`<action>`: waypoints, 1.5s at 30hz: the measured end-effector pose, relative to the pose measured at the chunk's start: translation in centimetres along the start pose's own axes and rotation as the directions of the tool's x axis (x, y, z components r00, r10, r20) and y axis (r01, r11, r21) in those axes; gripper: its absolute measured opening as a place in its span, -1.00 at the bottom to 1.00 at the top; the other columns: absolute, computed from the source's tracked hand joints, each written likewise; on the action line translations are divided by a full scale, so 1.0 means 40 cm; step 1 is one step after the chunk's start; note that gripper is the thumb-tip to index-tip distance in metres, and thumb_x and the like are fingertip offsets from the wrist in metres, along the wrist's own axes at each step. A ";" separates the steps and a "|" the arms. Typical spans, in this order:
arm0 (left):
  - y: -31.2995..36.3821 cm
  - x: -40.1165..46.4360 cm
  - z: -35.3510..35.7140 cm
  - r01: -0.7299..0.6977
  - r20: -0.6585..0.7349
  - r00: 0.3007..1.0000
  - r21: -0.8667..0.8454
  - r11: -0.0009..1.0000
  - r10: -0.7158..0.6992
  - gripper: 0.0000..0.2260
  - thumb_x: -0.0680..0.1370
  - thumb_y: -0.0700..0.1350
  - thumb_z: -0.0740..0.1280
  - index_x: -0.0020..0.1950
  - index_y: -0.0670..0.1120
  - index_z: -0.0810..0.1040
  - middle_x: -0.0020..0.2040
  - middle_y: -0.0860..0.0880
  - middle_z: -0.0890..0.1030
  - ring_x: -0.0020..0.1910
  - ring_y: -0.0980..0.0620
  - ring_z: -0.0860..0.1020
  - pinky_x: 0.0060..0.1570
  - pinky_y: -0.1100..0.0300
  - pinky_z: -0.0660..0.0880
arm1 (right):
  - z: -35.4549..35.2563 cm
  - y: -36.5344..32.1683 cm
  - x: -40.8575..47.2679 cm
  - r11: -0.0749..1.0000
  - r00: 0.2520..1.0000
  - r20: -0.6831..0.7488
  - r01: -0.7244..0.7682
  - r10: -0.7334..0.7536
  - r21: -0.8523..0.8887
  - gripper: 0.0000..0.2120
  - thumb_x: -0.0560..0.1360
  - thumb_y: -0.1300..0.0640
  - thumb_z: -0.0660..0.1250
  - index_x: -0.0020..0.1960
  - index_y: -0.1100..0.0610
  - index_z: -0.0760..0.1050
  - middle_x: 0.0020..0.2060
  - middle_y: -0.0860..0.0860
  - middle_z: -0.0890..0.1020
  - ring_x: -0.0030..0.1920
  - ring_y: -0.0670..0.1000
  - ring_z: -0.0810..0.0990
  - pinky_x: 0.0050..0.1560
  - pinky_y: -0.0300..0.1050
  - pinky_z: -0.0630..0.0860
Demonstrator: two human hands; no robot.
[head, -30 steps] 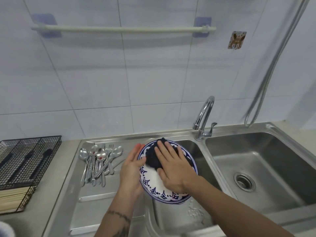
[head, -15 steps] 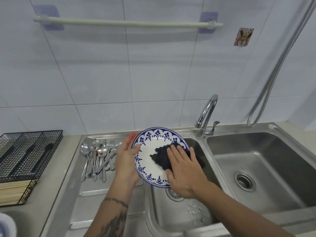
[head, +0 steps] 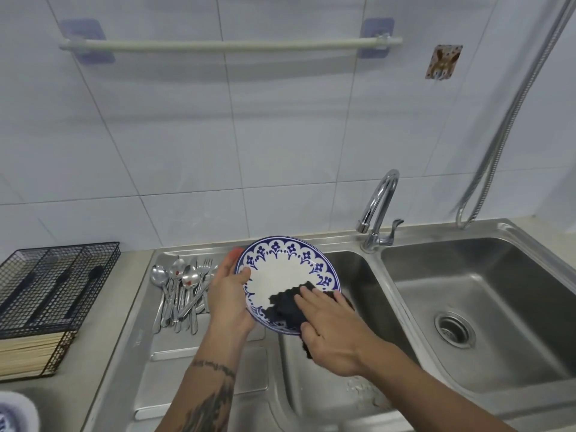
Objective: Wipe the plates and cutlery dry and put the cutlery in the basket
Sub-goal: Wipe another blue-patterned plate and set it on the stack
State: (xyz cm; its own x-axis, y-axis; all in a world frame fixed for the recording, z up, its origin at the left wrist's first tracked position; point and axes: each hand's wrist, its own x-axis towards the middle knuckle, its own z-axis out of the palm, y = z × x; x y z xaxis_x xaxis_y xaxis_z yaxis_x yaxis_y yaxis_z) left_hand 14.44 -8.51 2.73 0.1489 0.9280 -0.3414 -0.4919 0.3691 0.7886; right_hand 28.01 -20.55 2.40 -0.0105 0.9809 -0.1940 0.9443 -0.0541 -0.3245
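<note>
A white plate (head: 282, 269) with a blue patterned rim is tilted above the left sink basin. My left hand (head: 229, 294) grips its left edge, thumb on the face and fingers behind. My right hand (head: 330, 328) presses a dark cloth (head: 283, 307) flat against the plate's lower right part, fingers straight. Several spoons and forks (head: 180, 291) lie in a heap on the steel draining board left of the plate. A black wire basket (head: 46, 285) with compartments stands on the counter at far left.
A chrome tap (head: 378, 210) rises between the two steel basins; the right basin (head: 486, 307) has a drain. A shower hose (head: 511, 116) hangs at right. Wooden chopsticks (head: 25, 353) lie under the basket. Another plate's rim (head: 15, 413) shows at bottom left.
The cloth and my right hand slid from the plate's upper middle down to its lower right. The plate tilted up, showing more of its white face.
</note>
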 end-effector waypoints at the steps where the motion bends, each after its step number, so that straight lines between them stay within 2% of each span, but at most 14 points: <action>1: 0.005 0.003 -0.004 -0.004 0.001 1.000 0.003 1.000 0.004 -0.61 0.57 -0.45 0.16 0.14 -0.02 0.58 0.16 -0.13 0.63 0.05 -0.18 0.60 0.19 -0.18 0.52 | -0.004 0.012 -0.002 0.999 0.999 0.012 -0.032 0.033 -0.039 -0.44 0.63 -0.04 -0.06 0.59 0.08 0.02 0.58 0.00 0.01 0.56 -0.05 -0.08 0.53 0.00 -0.22; 5: 0.006 -0.005 -0.007 0.003 0.007 1.000 0.010 1.000 -0.003 -0.63 0.59 -0.43 0.15 0.13 -0.02 0.57 0.13 -0.11 0.63 0.02 -0.15 0.60 0.11 -0.11 0.55 | -0.010 -0.012 -0.001 0.999 0.996 0.090 0.013 -0.017 0.043 -0.48 0.64 0.04 -0.01 0.59 0.08 0.05 0.58 -0.01 0.04 0.56 -0.04 -0.04 0.52 -0.09 -0.19; 9: 0.008 -0.006 -0.006 0.023 0.024 0.999 -0.007 1.000 -0.023 -0.64 0.61 -0.41 0.14 0.14 -0.01 0.56 0.15 -0.14 0.62 0.04 -0.17 0.61 0.08 -0.09 0.56 | -0.033 -0.006 0.039 0.925 0.998 -0.061 0.041 -0.020 0.377 -0.59 0.57 0.16 0.21 0.39 -0.06 0.30 0.30 -0.05 0.46 0.27 0.01 0.43 0.37 0.00 0.34; 11: 0.018 -0.010 -0.004 0.034 0.047 0.998 0.007 0.999 -0.034 -0.64 0.61 -0.40 0.15 0.20 -0.01 0.55 0.16 -0.11 0.63 0.07 -0.17 0.62 0.05 -0.09 0.59 | -0.046 0.019 0.056 0.930 0.987 -0.147 -0.009 0.068 0.368 -0.64 0.54 0.17 0.27 0.30 -0.09 0.35 0.24 -0.11 0.44 0.20 -0.04 0.44 0.29 -0.02 0.41; 15: 0.032 -0.020 -0.008 0.039 0.097 0.994 0.015 0.999 -0.040 -0.65 0.61 -0.42 0.16 0.14 -0.03 0.57 0.15 -0.08 0.63 0.02 -0.14 0.64 0.00 -0.07 0.61 | -0.056 0.041 0.072 0.999 0.918 -0.394 -0.050 0.050 0.010 -0.72 0.56 0.05 0.27 0.26 -0.02 0.49 0.15 -0.12 0.40 0.20 -0.05 0.35 0.21 -0.12 0.41; 17: 0.036 -0.019 -0.008 0.025 0.098 0.995 0.020 1.000 -0.027 -0.66 0.60 -0.41 0.17 0.19 -0.06 0.57 0.16 -0.11 0.64 0.02 -0.15 0.64 -0.02 -0.06 0.62 | -0.053 0.038 0.064 0.997 0.926 -0.377 -0.051 0.024 -0.061 -0.64 0.59 0.04 0.19 0.37 0.00 0.44 0.23 -0.08 0.42 0.26 -0.02 0.34 0.24 -0.11 0.40; 20: 0.041 -0.011 -0.001 -0.014 0.075 0.997 0.007 1.000 0.014 -0.65 0.59 -0.43 0.17 0.24 -0.12 0.55 0.18 -0.13 0.64 0.01 -0.13 0.64 -0.01 -0.04 0.61 | -0.031 0.016 0.031 0.999 0.979 -0.202 -0.042 0.034 -0.035 -0.54 0.62 0.08 0.12 0.51 0.06 0.24 0.45 -0.01 0.29 0.44 0.02 0.23 0.42 -0.05 0.28; 22: 0.042 -0.013 0.004 -0.029 0.065 0.997 0.014 0.999 0.028 -0.65 0.59 -0.43 0.17 0.24 -0.12 0.56 0.18 -0.13 0.64 0.00 -0.12 0.64 0.01 -0.04 0.61 | -0.018 -0.016 0.003 1.000 0.993 -0.117 0.010 -0.011 -0.014 -0.57 0.63 0.07 0.09 0.50 0.08 0.25 0.47 0.05 0.29 0.45 0.06 0.25 0.45 -0.09 0.20; 27: 0.039 -0.015 0.006 -0.026 0.088 0.996 0.018 1.000 0.024 -0.62 0.61 -0.40 0.18 0.34 -0.07 0.51 0.24 -0.03 0.63 0.14 -0.08 0.63 0.11 -0.03 0.58 | -0.016 -0.080 0.007 0.965 0.979 -0.085 0.195 -0.182 0.176 -0.56 0.66 0.10 0.07 0.54 0.05 0.19 0.53 0.03 0.17 0.51 0.01 0.10 0.32 -0.47 -0.14; 30: 0.034 -0.023 0.017 0.003 0.127 0.992 0.030 1.000 -0.007 -0.61 0.62 -0.39 0.17 0.34 -0.04 0.52 0.24 0.00 0.64 0.15 -0.04 0.63 0.13 0.04 0.56 | -0.005 -0.069 0.076 0.965 0.970 -0.107 0.231 -0.219 0.120 -0.47 0.63 0.02 0.03 0.58 0.02 0.05 0.58 0.03 -0.03 0.57 0.01 -0.10 0.50 -0.24 -0.21; 34: 0.020 -0.035 0.019 0.007 0.136 0.991 0.022 1.000 -0.010 -0.61 0.61 -0.43 0.16 0.27 -0.05 0.54 0.27 -0.06 0.62 0.22 -0.12 0.60 0.32 -0.10 0.47 | -0.041 -0.020 0.144 0.995 0.985 -0.169 0.010 -0.027 -0.102 -0.39 0.62 -0.12 -0.01 0.59 0.06 -0.06 0.58 0.05 -0.13 0.57 0.06 -0.16 0.54 0.06 -0.14; 37: 0.036 -0.031 0.007 -0.005 0.106 0.994 -0.009 1.000 0.006 -0.61 0.60 -0.44 0.16 0.31 -0.09 0.52 0.23 -0.07 0.63 0.11 -0.10 0.65 0.15 -0.06 0.56 | -0.047 -0.018 0.127 0.979 0.988 -0.146 -0.078 0.050 -0.190 -0.38 0.63 -0.14 -0.01 0.59 0.12 -0.04 0.58 0.08 -0.10 0.57 0.08 -0.14 0.54 0.09 -0.12; 41: 0.041 -0.027 0.007 0.007 0.098 0.995 -0.019 1.000 -0.005 -0.62 0.60 -0.43 0.16 0.20 -0.04 0.59 0.18 -0.04 0.67 0.11 -0.10 0.66 0.17 -0.06 0.56 | -0.042 -0.058 0.125 0.992 0.991 -0.079 0.104 -0.109 -0.072 -0.40 0.65 -0.08 0.01 0.60 0.09 -0.07 0.58 0.07 -0.13 0.57 0.04 -0.16 0.55 0.03 -0.09; 45: 0.049 -0.035 0.020 -0.008 0.104 0.994 -0.019 1.000 0.010 -0.59 0.57 -0.47 0.17 0.24 -0.08 0.58 0.15 -0.04 0.68 0.05 -0.10 0.68 0.01 -0.02 0.62 | -0.048 -0.004 0.156 0.991 0.984 -0.162 0.059 -0.079 -0.121 -0.38 0.64 -0.10 0.01 0.60 -0.01 -0.18 0.57 0.00 -0.23 0.56 0.00 -0.21 0.54 0.10 -0.10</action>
State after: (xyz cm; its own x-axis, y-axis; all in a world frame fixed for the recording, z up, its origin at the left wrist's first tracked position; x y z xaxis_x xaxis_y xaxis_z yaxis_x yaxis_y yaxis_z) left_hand 13.97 -9.06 5.16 0.2326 0.9319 -0.2783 -0.5094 0.3605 0.7814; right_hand 28.42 -14.07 3.01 -0.0312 0.9994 -0.0149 0.9750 0.0272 -0.2206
